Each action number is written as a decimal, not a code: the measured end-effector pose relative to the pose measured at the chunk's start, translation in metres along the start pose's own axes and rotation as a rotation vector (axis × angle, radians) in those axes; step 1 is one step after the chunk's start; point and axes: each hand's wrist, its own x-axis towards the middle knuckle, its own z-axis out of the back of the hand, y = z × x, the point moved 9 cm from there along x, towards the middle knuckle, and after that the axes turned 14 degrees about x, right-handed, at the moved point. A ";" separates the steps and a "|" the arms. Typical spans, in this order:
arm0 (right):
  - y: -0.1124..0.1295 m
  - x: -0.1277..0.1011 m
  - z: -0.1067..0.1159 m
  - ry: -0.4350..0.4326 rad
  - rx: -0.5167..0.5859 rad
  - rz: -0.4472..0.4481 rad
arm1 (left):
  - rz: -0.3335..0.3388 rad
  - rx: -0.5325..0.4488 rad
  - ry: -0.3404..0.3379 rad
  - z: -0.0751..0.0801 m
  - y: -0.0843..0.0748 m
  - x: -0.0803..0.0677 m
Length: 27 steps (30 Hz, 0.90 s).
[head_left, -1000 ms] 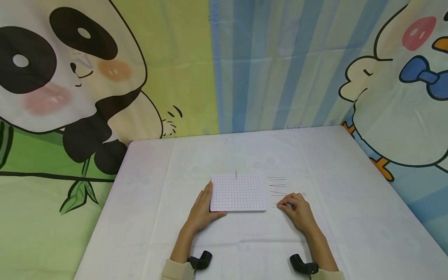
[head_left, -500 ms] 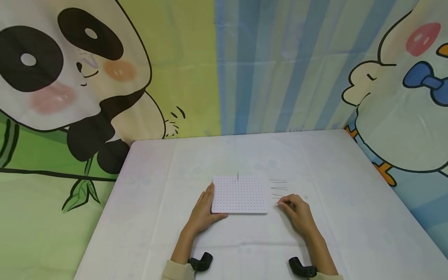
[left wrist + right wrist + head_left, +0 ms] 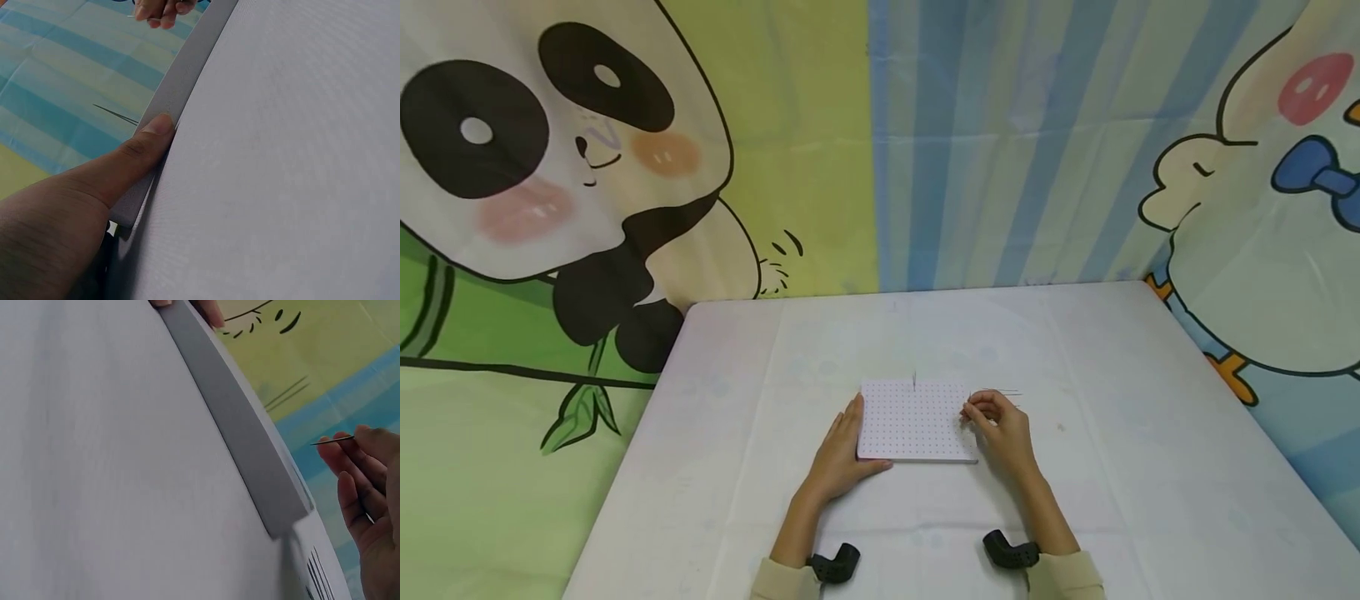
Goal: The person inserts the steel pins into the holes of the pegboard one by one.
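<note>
Pegboard (image 3: 915,420) sits mid-table on the white cloth (image 3: 925,333), cartoon panda and duck curtains behind it. Left hand (image 3: 838,454) rests flat-fingered on its left edge; right hand (image 3: 996,425), beside the spare needles a second ago, now pinches a needle (image 3: 331,442) over its right edge.

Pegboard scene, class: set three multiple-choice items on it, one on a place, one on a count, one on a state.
1. Where is the left hand?
A. against the pegboard's left edge
B. on the wall
C. off the table

2. How many needles stand upright in the pegboard?
A. none
B. one
C. five

3. What is the right hand doing?
A. lying flat
B. pinching a needle
C. gripping the pegboard

Answers: 1 A, its thumb lies along that edge; 2 B, a single standing needle rises near the far edge; 3 B, the right wrist view shows the held needle between its fingertips.
</note>
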 end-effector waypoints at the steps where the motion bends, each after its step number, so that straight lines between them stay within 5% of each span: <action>1: -0.001 0.002 -0.005 -0.007 0.017 -0.003 | -0.004 -0.001 -0.005 0.000 0.000 0.000; 14: -0.004 0.019 -0.060 -0.024 -0.051 0.230 | 0.005 0.002 0.032 -0.008 0.003 -0.001; 27: -0.001 0.025 -0.073 -0.030 -0.175 0.239 | -0.008 0.018 0.005 -0.002 0.002 -0.001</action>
